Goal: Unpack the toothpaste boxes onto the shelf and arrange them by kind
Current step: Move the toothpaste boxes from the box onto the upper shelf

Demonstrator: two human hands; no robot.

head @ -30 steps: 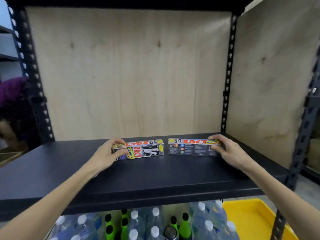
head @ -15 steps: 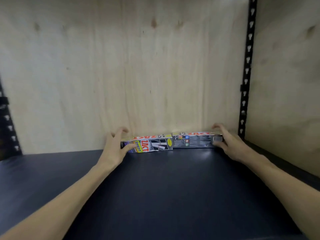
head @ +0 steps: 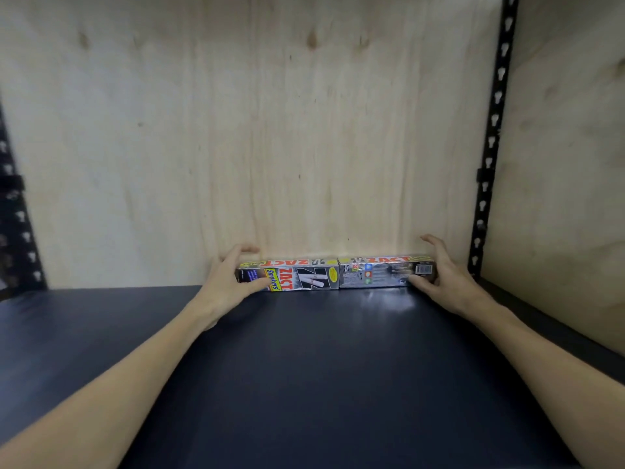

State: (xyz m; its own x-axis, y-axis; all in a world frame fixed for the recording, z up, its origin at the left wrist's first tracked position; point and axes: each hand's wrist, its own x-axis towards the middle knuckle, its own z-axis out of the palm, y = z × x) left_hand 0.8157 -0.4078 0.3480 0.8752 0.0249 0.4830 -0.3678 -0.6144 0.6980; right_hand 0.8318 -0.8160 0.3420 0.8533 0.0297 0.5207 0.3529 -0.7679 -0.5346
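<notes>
Two silver toothpaste boxes with red lettering lie end to end on the dark shelf (head: 321, 367), pushed against the plywood back wall. The left box (head: 304, 277) shows its yellow "Smokers" label, the right box (head: 382, 274) its printed back. My left hand (head: 225, 286) is at the left box's outer end: the thumb touches the front face and the fingers arch just above the top. At the right box's outer end, my right hand (head: 449, 282) has its thumb on the front face and its fingers lifted off.
A plywood back panel (head: 270, 130) and a plywood side panel (head: 568, 164) close the shelf bay. Black slotted uprights stand at the right (head: 490, 147) and left (head: 17, 231). The dark shelf surface stretches between the boxes and me.
Both boxes slid from the shelf's front to the back wall and closed up end to end. My fingers have lifted off the box tops. The view has moved closer.
</notes>
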